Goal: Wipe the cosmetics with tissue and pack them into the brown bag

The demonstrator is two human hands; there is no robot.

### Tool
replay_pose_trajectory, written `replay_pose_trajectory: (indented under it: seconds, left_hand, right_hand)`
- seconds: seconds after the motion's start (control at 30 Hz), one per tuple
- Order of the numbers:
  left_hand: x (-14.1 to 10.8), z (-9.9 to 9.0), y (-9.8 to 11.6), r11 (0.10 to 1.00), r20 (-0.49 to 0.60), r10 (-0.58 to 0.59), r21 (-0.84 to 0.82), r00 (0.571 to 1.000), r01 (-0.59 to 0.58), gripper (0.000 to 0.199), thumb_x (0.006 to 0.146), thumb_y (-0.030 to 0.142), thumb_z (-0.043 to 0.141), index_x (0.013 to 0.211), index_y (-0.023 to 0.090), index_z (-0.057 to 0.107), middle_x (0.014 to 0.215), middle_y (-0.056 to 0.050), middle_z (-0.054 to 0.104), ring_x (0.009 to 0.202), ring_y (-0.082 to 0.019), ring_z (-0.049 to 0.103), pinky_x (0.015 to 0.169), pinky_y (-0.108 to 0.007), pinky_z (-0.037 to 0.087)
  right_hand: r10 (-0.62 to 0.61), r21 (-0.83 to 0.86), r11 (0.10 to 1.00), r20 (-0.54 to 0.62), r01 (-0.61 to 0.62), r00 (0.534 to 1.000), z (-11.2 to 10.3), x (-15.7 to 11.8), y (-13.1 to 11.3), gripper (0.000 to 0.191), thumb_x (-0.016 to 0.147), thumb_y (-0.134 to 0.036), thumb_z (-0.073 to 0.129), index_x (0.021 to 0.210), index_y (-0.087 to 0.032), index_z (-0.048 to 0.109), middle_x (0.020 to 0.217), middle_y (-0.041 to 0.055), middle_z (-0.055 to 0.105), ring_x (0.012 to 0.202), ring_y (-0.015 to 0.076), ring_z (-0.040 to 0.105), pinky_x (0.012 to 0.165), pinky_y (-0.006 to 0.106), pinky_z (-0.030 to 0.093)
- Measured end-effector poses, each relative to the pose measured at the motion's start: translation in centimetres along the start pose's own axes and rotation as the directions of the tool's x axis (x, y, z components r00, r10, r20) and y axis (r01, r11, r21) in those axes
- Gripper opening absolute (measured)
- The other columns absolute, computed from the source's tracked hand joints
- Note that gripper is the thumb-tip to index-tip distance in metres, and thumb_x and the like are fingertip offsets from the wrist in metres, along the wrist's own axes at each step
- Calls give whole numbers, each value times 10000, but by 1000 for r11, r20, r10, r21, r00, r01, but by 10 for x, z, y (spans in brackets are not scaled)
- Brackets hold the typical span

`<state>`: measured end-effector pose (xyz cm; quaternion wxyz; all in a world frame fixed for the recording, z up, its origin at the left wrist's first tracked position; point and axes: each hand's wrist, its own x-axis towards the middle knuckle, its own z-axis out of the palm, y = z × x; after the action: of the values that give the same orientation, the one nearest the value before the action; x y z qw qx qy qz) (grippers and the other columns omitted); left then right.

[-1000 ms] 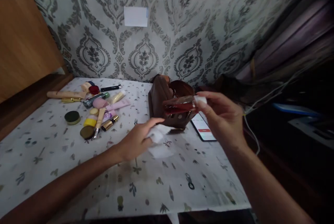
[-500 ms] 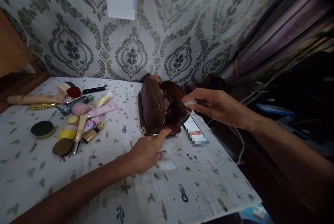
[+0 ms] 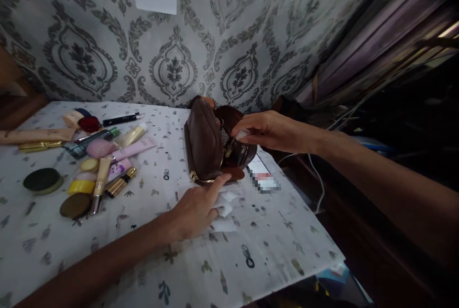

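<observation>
A brown zipped cosmetic bag (image 3: 202, 140) lies unzipped on the table, with its flap folded down to the right. My left hand (image 3: 195, 207) holds the bag's lower front edge, its index finger pressed on the flap beside the gold zipper. White crumpled tissue (image 3: 226, 208) lies at the thumb of that hand. My right hand (image 3: 265, 128) is over the bag's opening, fingertips pinched around a small white wad (image 3: 243, 134) that looks like tissue. Inside the bag, dark compartments and a glittery surface show; the rest is hidden by the hand.
Makeup items are spread at the left: a pink sponge (image 3: 101, 147), a pink tube (image 3: 138, 149), a dark round compact (image 3: 43, 180) and a gold lipstick (image 3: 121, 182). Right of the bag lies a phone (image 3: 263, 174), near the table edge. A white cable (image 3: 317, 179) hangs beyond.
My right hand has moved left and slightly up, deeper over the bag's opening with the white wad. More tissue shows by my left hand, which stays at the bag's edge. The view has shifted slightly.
</observation>
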<state>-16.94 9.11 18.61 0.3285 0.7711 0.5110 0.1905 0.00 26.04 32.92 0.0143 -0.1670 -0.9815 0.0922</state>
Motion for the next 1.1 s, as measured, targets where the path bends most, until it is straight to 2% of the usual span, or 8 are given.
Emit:
replay_pose_trajectory:
  seconds: [0.1,0.27,0.4,0.57,0.77,0.93,1.03,1.1]
  left_hand:
    - [0,2,-1,1000,-28,15,-4,999,-15,833,797,35,483,1524,239,131,1117,-85,671,933,-238,653,854,-381,502]
    - [0,1,1,1000,-20,-28,6,999,28,837,794,28,486,1535,223,150,842,-18,637,795,-228,637,781,-366,500]
    - [0,0,3,1000,-25,-26,-7,999,26,846,788,23,486,1535,230,147,913,-34,645,810,-213,627,821,-379,496]
    - [-1,-2,2,1000,-20,-18,16,1000,18,848,782,28,467,1537,236,140,900,-26,647,780,-193,611,794,-352,494]
    - [-1,0,0,1000,-20,-20,2,1000,20,864,767,29,473,1542,238,152,781,12,598,704,-180,577,749,-329,484]
    - [0,2,-2,1000,-16,-16,-1,1000,16,871,772,35,467,1552,244,141,816,-4,610,726,-197,582,772,-357,477]
    - [-1,3,-3,1000,-16,-2,-7,1000,2,882,770,35,465,1555,250,125,831,1,622,737,-192,591,774,-338,473]
    - [-1,3,-3,1000,-14,-2,-1,1000,2,875,774,35,469,1554,239,127,823,3,627,733,-188,594,763,-325,472]
  right_hand:
    - [42,1,999,11,-42,999,1,-1,2,248,916,-316,529,1050,-188,694,929,48,711,770,166,633,701,282,450]
    - [103,-41,994,44,-101,994,4,-2,2,236,908,-298,532,1021,-182,703,873,44,707,734,162,614,683,277,428]
    - [113,-88,991,103,-104,988,10,1,0,223,902,-252,525,983,-159,711,864,55,710,742,161,615,682,268,407]
    - [115,-131,987,169,-94,979,23,5,9,176,842,-195,595,950,-176,732,737,3,693,659,138,600,642,245,379]
    - [125,-238,969,214,-73,969,33,9,8,198,832,-110,605,933,-201,749,904,28,746,832,164,670,692,244,396]
    - [187,-411,910,292,-54,938,31,12,-12,234,848,-68,586,897,-211,765,855,48,712,734,162,646,586,252,332]
    - [173,-525,851,294,7,940,33,6,-23,263,820,-61,601,977,-203,757,1014,87,674,665,149,596,546,271,298]
    - [110,-576,815,267,67,957,37,0,-29,207,818,-95,619,959,-172,749,1069,114,644,736,178,593,590,295,332]
